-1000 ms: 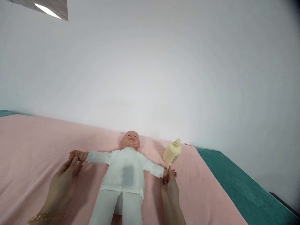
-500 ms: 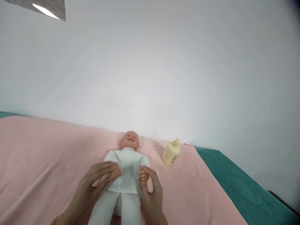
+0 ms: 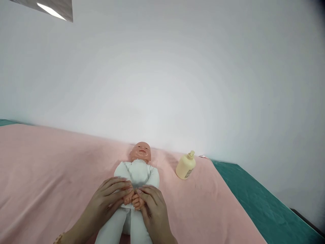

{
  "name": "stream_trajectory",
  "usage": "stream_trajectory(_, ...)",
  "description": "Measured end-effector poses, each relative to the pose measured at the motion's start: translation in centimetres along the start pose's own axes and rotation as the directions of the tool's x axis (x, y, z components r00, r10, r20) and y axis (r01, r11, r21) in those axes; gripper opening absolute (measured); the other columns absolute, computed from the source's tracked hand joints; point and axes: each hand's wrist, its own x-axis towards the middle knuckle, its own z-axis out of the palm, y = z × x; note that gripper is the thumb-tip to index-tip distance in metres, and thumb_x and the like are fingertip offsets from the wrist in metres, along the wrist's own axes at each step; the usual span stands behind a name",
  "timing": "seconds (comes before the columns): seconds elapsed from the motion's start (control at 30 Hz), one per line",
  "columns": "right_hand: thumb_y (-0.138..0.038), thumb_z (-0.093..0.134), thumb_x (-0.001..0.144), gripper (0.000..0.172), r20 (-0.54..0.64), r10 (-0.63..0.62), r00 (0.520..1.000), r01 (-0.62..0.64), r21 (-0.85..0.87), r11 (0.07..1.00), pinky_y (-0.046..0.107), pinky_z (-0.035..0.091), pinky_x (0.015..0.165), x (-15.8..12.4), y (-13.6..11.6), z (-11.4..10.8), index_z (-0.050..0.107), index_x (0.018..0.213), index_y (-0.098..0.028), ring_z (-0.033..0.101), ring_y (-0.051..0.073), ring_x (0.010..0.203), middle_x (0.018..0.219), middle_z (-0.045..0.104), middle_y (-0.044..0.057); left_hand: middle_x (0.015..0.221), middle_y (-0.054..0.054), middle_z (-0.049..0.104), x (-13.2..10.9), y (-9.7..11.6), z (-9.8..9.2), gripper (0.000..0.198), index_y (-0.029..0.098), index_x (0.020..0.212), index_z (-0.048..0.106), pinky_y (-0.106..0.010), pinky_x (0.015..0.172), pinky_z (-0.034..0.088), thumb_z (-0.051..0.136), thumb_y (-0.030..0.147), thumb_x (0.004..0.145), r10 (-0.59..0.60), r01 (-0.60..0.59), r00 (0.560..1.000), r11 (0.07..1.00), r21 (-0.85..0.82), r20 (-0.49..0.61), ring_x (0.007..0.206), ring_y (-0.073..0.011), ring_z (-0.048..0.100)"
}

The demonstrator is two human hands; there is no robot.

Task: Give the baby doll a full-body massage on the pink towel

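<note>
A baby doll (image 3: 138, 173) in a white cloth suit lies on its back, head toward the wall. My left hand (image 3: 108, 196) is closed around the doll's hand and wrist on the left of the picture. With my right hand (image 3: 155, 207) I grip the doll's other hand, thumb and fingers on either side of its wrist. Both doll hands (image 3: 137, 202) meet over its belly, side by side. My fingers partly cover the doll's forearms and waist.
A pale yellow pump bottle (image 3: 185, 166) stands to the right of the doll. Beneath lies a pink cloth (image 3: 50, 162) with a green sheet (image 3: 259, 193) showing at the right. A white wall (image 3: 162, 74) rises behind.
My right hand has moved left, bringing the doll's arm inward across its belly. My left hand has shifted slightly right, and the doll's two hands are now together.
</note>
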Motion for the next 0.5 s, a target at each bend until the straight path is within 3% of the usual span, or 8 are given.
stream_trajectory(0.13,-0.009,0.054,0.087,0.039,-0.040,0.106,0.994,-0.102,0.091,0.991,0.035,0.053,0.091,-0.5,0.5,-0.2,0.060,0.120,-0.027,0.062,0.019,0.105,0.109,0.068,0.005,0.106,-0.002,0.072,-0.4,-0.1,0.1,0.025,0.027,0.105,0.068,-0.026,0.089,0.053,0.063,0.016,0.083,-0.162,0.150,0.983,0.980,-0.127,-0.086,0.102,-0.0154,0.065)
stream_trajectory(0.2,-0.013,0.056,0.086,0.036,-0.068,0.224,0.972,-0.209,0.176,0.962,0.034,0.053,0.091,-0.8,0.8,-0.3,0.061,0.118,-0.028,0.062,0.019,0.105,0.110,0.068,0.004,0.106,-0.001,0.073,-0.5,0.0,-0.2,0.021,0.028,0.102,0.070,-0.024,0.087,0.054,0.065,0.024,0.082,-0.333,0.306,0.937,0.927,-0.219,-0.102,0.100,-0.0161,0.067)
stream_trajectory(0.23,-0.016,0.057,0.086,0.033,-0.083,0.305,0.949,-0.281,0.225,0.933,0.035,0.053,0.091,-0.9,0.9,-0.4,0.061,0.117,-0.028,0.062,0.020,0.105,0.111,0.068,0.005,0.105,0.000,0.073,-0.4,0.2,-0.5,0.019,0.028,0.100,0.071,-0.025,0.086,0.055,0.066,0.028,0.081,-0.450,0.414,0.888,0.872,-0.262,-0.092,0.098,-0.0173,0.068)
stream_trajectory(0.27,-0.020,0.057,0.087,0.031,-0.101,0.400,0.911,-0.361,0.274,0.891,0.035,0.053,0.090,-1.0,0.9,-0.5,0.061,0.117,-0.026,0.063,0.021,0.105,0.113,0.067,0.006,0.104,0.000,0.073,-0.1,0.4,-0.9,0.020,0.028,0.098,0.072,-0.026,0.084,0.056,0.068,0.033,0.079,-0.585,0.543,0.808,0.785,-0.298,-0.066,0.098,-0.0193,0.068)
stream_trajectory(0.3,-0.025,0.057,0.088,0.031,-0.118,0.503,0.856,-0.447,0.318,0.836,0.035,0.053,0.090,-1.0,0.9,-0.7,0.060,0.118,-0.024,0.063,0.021,0.106,0.115,0.066,0.007,0.103,-0.001,0.074,0.2,0.6,-1.3,0.023,0.027,0.098,0.072,-0.028,0.084,0.057,0.068,0.038,0.078,-0.716,0.669,0.697,0.667,-0.328,-0.034,0.098,-0.0216,0.069)
stream_trajectory(0.37,-0.033,0.057,0.089,0.036,-0.158,0.685,0.711,-0.593,0.388,0.706,0.035,0.053,0.089,-0.8,1.0,-1.0,0.057,0.123,-0.021,0.061,0.023,0.110,0.121,0.064,0.010,0.103,-0.002,0.074,1.0,1.2,-2.2,0.033,0.025,0.101,0.071,-0.033,0.085,0.057,0.070,0.045,0.076,-0.898,0.829,0.441,0.402,-0.388,0.012,0.102,-0.0263,0.067)
stream_trajectory(0.43,-0.040,0.058,0.088,0.042,-0.200,0.791,0.578,-0.656,0.462,0.597,0.036,0.051,0.091,-0.5,1.2,-1.4,0.055,0.125,-0.020,0.057,0.025,0.116,0.128,0.060,0.011,0.108,-0.004,0.072,1.7,1.4,-2.9,0.040,0.022,0.106,0.070,-0.039,0.091,0.055,0.068,0.048,0.076,-0.967,0.848,0.254,0.225,-0.479,-0.004,0.110,-0.0301,0.063)
stream_trajectory(0.5,-0.045,0.060,0.086,0.048,-0.231,0.835,0.499,-0.640,0.551,0.535,0.037,0.047,0.096,-0.1,1.6,-1.9,0.053,0.126,-0.020,0.052,0.026,0.122,0.133,0.056,0.011,0.116,-0.005,0.069,1.6,1.0,-3.2,0.043,0.021,0.110,0.068,-0.043,0.097,0.050,0.068,0.048,0.077,-0.991,0.818,0.123,0.133,-0.559,-0.055,0.117,-0.0319,0.058)
